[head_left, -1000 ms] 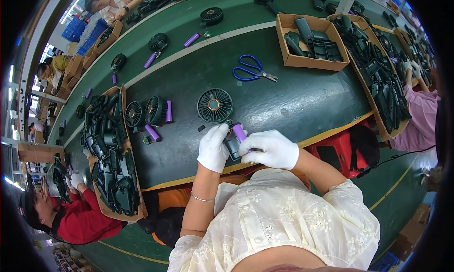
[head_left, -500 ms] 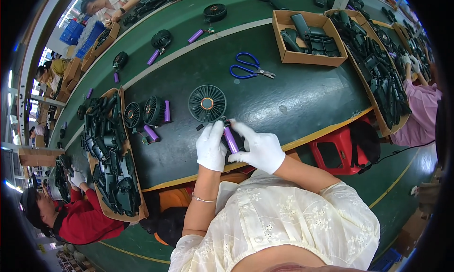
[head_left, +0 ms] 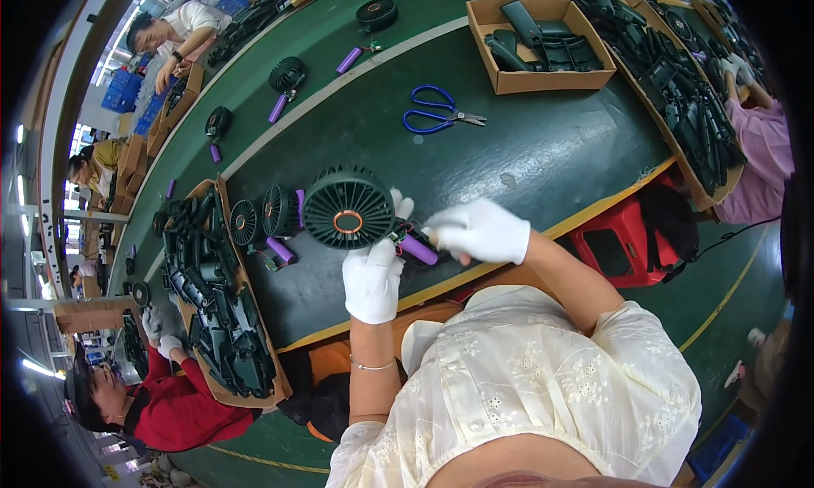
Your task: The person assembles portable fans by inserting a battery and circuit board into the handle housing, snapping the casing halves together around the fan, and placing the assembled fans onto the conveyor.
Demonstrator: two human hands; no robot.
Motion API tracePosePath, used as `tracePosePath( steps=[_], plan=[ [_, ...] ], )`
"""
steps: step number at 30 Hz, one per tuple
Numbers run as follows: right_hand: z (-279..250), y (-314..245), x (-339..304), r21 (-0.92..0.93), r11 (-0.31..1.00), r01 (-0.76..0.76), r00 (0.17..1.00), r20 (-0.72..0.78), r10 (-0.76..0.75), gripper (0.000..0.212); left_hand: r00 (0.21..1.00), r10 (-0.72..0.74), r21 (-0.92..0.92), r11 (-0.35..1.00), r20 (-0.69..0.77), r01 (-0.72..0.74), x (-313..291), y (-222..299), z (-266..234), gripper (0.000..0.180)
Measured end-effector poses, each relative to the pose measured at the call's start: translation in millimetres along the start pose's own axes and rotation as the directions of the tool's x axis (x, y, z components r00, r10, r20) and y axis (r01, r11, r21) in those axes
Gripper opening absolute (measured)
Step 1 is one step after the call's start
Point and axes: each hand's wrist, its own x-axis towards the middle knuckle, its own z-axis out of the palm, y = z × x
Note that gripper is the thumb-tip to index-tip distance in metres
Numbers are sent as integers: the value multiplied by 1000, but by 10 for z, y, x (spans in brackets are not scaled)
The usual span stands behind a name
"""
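My gloved left hand [head_left: 373, 276] grips a dark green fan head [head_left: 326, 208] at its edge, some fingers hidden behind it. The round grille is raised and tilted, with a copper-coloured ring in its centre. From its right side hang thin wires and a small circuit board [head_left: 402, 230], with a purple battery cell [head_left: 418, 249] below them. My gloved right hand [head_left: 482, 232] is slightly blurred beside the wires and cell. Its forefinger and thumb are apart, with nothing visible between them; whether a fingertip touches the wires I cannot tell.
Blue-handled scissors [head_left: 441, 111] lie on the green table. Left of the fan are two more fan heads [head_left: 275, 211] with purple cells. Cardboard boxes of dark plastic casings stand at the left [head_left: 246, 318], far right [head_left: 500, 83] and right edge [head_left: 670, 140]. Beyond, a belt [head_left: 254, 85] carries fans; co-workers sit around.
My left hand has lifted and tilted the fan head, shifting it slightly left and nearer. My right hand has moved off the purple cell to the right. The cell now slants more.
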Motion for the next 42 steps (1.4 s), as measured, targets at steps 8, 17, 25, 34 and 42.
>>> tracePosePath(
  steps=[8, 17, 25, 34, 42],
  plan=[
    [-37, 60, 94, 587, 778, -224, 974, 99, 206, 22, 980, -200, 2, 980, 0, 200, -51, -160, -149, 63],
    [-62, 34, 96, 525, 815, -244, 969, 168, 182, 32, 980, -193, 164, 967, -41, 197, -27, -211, -174, 61],
    [-43, -13, 127, -2, 999, -45, 995, 86, 45, 51, 967, -253, 110, 961, -5, 252, -60, -346, -444, 64],
    [-108, -26, 108, 161, 976, -148, 984, 123, 129, 48, 963, -270, 89, 959, -4, 269, -17, -269, -257, 63],
    [-129, -15, 116, 270, 946, -180, 978, 150, 144, 50, 975, -217, -24, 976, 39, 218, -28, -303, -222, 60]
  ],
)
